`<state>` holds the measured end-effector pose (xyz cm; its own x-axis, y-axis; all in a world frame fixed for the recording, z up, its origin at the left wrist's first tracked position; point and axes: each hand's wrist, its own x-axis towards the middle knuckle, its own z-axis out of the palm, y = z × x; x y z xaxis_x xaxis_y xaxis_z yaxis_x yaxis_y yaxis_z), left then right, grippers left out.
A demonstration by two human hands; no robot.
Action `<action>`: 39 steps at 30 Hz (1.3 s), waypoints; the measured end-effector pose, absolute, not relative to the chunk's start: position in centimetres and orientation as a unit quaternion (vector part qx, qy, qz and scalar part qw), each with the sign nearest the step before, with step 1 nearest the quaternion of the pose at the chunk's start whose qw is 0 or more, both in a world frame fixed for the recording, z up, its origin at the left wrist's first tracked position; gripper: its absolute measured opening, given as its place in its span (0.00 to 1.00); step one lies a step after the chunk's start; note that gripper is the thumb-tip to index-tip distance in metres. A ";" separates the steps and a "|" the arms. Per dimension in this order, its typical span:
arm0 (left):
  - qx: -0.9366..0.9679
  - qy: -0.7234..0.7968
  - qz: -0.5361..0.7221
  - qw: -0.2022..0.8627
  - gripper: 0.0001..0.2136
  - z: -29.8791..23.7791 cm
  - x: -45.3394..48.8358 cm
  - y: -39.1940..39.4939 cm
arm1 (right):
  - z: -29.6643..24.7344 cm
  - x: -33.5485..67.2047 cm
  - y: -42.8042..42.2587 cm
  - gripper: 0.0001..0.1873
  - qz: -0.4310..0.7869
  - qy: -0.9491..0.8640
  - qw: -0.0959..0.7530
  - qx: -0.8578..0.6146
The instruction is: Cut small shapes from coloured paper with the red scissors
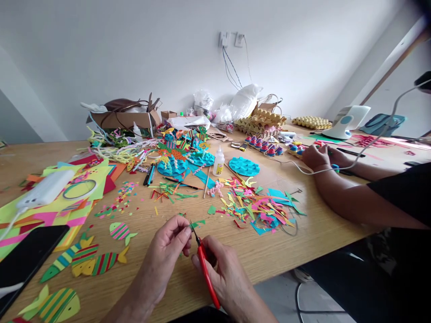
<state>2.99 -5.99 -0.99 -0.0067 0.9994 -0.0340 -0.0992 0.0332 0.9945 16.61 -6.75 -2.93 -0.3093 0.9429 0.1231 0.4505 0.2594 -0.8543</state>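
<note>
Left hand's (168,246) thumb and forefinger pressed together by the blade tips, any piece between them too small to tell; right hand's (230,271) fingers curled round the red scissors (206,271); short snips, skin clear of blades; room between paper fish (106,264) and scraps (266,208); table (266,251) edge by right wrist.

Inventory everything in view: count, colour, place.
Slim hand tool: one, red-handled, front centre
Striped paper fish: at least five, multicoloured, front left
Flat phone: one, black, left edge
Paper sheets: several, mostly yellow, left
Small paper scraps: many, mixed colours, right of centre
Yellow-labelled squeeze bottle: one, whitish, centre
Round bumpy discs: three, blue, flanking the bottle
Egg-carton trays: several, yellow, back right
Long cardboard box: one, brown, back left
Mixed craft clutter: uncountable, many colours, back
Wooden table: one, brown, beneath
Co-worker's hands: two, right
Left hand: one, at tool tip
Right hand: one, around tool
</note>
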 end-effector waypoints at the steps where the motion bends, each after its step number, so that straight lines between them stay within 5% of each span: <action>1: 0.464 0.485 0.517 0.531 0.06 -1.0 3.0 -6.0 | -2.9 16.6 -6.8 0.15 0.373 -0.718 0.335 -0.483; 39: 0.483 0.517 0.505 0.495 0.05 -0.6 1.2 -5.9 | -3.6 16.5 -6.4 0.16 0.394 -0.718 0.305 -0.486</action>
